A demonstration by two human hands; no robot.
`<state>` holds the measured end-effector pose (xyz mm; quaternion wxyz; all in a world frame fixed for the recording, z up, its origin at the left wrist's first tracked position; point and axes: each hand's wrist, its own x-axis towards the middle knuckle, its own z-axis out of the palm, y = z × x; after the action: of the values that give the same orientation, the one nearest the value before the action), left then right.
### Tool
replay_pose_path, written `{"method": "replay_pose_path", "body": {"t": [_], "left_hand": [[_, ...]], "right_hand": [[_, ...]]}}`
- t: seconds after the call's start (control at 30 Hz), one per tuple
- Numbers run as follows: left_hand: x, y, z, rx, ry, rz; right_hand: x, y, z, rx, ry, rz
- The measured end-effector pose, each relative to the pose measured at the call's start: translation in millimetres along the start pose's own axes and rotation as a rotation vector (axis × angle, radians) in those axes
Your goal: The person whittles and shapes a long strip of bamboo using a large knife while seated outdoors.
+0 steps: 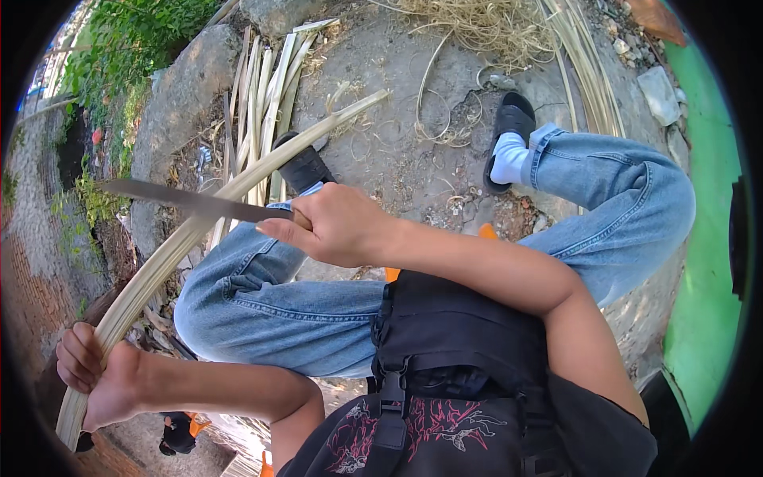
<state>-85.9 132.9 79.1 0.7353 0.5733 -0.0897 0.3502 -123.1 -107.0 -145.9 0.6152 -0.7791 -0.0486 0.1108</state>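
Note:
A long, pale split bamboo strip [151, 274] slants from the lower left up toward the top middle. Near its lower end my left hand [95, 374] is closed around it. My right hand [330, 226] grips the handle of a long-bladed knife [238, 209]. The blade points left and lies across the strip about midway along it; its outer end is slightly blurred. The knife handle is mostly hidden in my fingers. A thin curl of shaved bamboo [338, 95] stands by the strip's far end.
Bamboo strips [266, 95] lie in a bundle at the far left, beside a large rock [187, 103]. Curly shavings [485, 28] heap at the top, and more long strips [588, 71] lie at the far right. A green wall [703, 238] runs along the right.

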Motion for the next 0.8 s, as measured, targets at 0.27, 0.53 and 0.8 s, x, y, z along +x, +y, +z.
{"method": "replay_pose_path", "body": {"t": [0.27, 0.53, 0.8], "left_hand": [[-4, -5, 7, 0.164, 0.171, 0.08], [-2, 3, 5, -0.056, -0.062, 0.026], [-8, 15, 8, -0.134, -0.17, -0.07]], "right_hand": [[11, 131, -42, -0.286, 0.123, 0.575], [16, 59, -21, -0.135, -0.102, -0.136], [31, 90, -37, -0.221, -0.004, 0.53]]}}
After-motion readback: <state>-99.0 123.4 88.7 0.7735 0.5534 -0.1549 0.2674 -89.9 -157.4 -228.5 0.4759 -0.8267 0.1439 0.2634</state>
